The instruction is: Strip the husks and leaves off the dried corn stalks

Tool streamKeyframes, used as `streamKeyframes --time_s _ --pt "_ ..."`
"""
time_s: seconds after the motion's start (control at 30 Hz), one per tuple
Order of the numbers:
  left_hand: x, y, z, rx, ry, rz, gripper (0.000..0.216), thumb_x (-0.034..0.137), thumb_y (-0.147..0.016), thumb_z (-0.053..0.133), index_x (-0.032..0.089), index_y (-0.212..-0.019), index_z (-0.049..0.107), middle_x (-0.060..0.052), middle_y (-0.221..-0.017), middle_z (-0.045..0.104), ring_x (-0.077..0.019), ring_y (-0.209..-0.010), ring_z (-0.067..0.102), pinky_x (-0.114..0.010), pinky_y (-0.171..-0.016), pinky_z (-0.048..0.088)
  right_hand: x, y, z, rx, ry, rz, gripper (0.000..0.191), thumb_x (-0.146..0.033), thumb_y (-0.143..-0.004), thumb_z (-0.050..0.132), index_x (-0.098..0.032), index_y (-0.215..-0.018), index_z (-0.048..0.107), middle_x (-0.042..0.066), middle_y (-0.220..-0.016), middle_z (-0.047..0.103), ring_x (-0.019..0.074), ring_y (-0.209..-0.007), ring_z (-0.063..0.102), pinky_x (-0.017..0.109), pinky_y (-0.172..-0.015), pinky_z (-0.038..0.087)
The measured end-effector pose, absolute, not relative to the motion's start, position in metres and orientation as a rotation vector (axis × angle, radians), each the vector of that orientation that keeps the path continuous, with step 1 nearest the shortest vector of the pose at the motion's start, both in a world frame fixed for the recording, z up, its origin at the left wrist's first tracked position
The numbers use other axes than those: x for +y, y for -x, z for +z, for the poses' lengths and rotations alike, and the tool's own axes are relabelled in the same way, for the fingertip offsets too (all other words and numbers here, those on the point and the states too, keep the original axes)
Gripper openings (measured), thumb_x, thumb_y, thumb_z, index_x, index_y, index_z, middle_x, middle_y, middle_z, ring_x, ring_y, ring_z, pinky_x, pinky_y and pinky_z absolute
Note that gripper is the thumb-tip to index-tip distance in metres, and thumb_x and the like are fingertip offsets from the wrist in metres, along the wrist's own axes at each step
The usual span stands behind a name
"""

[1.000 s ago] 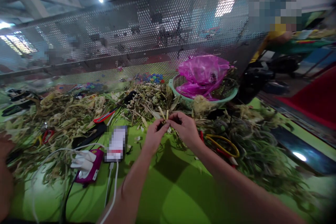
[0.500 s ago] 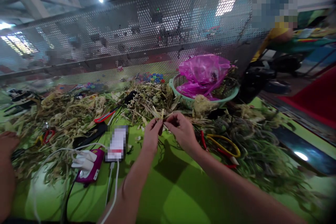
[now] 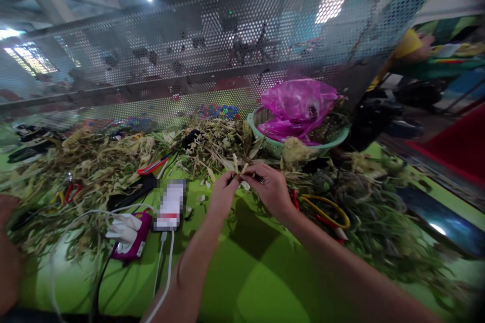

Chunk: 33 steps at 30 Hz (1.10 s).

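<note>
My left hand (image 3: 223,196) and my right hand (image 3: 268,186) meet over the green table (image 3: 246,272), fingertips pinched together on a small pale plant stalk (image 3: 239,167) that sticks up between them. Both hands are closed on it. Just behind them lies a heap of dried stalks and leaves (image 3: 212,146). Yellow-and-red handled shears (image 3: 326,209) lie on the table right of my right wrist.
A teal basket (image 3: 261,139) with a pink plastic bag (image 3: 297,106) stands behind. A phone (image 3: 170,204), a purple charger block (image 3: 131,237) with white cables, red snips (image 3: 70,192) and green stems (image 3: 379,217) lie around. A perforated metal screen (image 3: 189,60) backs the table. Another person's arm (image 3: 9,262) shows at left.
Both hands stayed together on the stalk, shifting slightly right and back with small finger movements. The view moved a little.
</note>
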<state>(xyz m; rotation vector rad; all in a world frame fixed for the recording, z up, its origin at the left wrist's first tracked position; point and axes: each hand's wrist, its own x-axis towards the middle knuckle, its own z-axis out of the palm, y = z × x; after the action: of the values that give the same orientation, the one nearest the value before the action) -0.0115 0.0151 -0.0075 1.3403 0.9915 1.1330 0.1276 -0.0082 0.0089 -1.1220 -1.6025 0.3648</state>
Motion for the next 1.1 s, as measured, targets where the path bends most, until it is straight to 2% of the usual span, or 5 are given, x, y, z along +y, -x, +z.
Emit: streamKeyframes --time_s 0.2,0.43,0.6,0.87,1.1 --pt "0.015 0.013 -0.005 1.006 -1.594 1.076 0.012 0.027 -0.08 0.055 0.018 -0.08 0.063 0.0 -0.074 0.059 -0.0138 -0.071 0.048 -0.024 -0.066 0.036 -0.007 -0.134 0.012 -1.682 1.117 0.413 0.01 -0.028 -0.084 0.061 -0.022 -0.082 0.07 0.005 -0.081 0.065 0.0195 -0.077 0.061 0.03 -0.071 0.047" --pt "0.009 0.013 -0.001 1.012 -1.833 1.08 0.008 0.022 -0.079 0.057 0.018 -0.072 0.06 0.001 -0.069 0.053 -0.0137 -0.067 0.045 -0.023 -0.062 0.032 0.002 -0.138 0.012 -1.37 1.107 0.933 0.025 -0.035 -0.065 0.077 -0.019 -0.069 0.058 -0.003 -0.064 0.058 0.0134 -0.059 0.053 0.025 -0.055 0.042" --pt "0.008 0.013 0.002 1.013 -1.893 1.077 0.01 0.028 -0.077 0.063 0.019 -0.074 0.064 -0.001 -0.071 0.056 -0.0154 -0.069 0.046 -0.024 -0.063 0.031 0.005 -0.14 0.013 -1.26 1.048 1.151 0.034 -0.032 -0.059 0.08 -0.019 -0.081 0.059 -0.003 -0.069 0.059 0.0128 -0.063 0.054 0.024 -0.058 0.043" --pt "0.007 0.01 -0.002 0.959 -1.621 1.07 0.013 0.029 -0.079 0.059 0.018 -0.074 0.064 0.0 -0.072 0.057 -0.0138 -0.069 0.045 -0.025 -0.066 0.033 0.0 -0.136 0.015 -1.244 1.025 1.094 0.025 -0.04 -0.067 0.075 -0.017 -0.072 0.064 -0.003 -0.064 0.056 0.0108 -0.059 0.047 0.023 -0.054 0.036" --pt "0.009 0.012 -0.002 0.951 -1.2 0.984 0.015 0.032 -0.073 0.06 0.017 -0.075 0.061 0.001 -0.07 0.054 -0.0097 -0.058 0.038 -0.023 -0.053 0.027 -0.003 -0.133 0.019 -1.155 1.021 1.028 0.025 -0.037 -0.069 0.074 -0.019 -0.085 0.067 -0.001 -0.072 0.06 0.0096 -0.058 0.044 0.022 -0.052 0.034"
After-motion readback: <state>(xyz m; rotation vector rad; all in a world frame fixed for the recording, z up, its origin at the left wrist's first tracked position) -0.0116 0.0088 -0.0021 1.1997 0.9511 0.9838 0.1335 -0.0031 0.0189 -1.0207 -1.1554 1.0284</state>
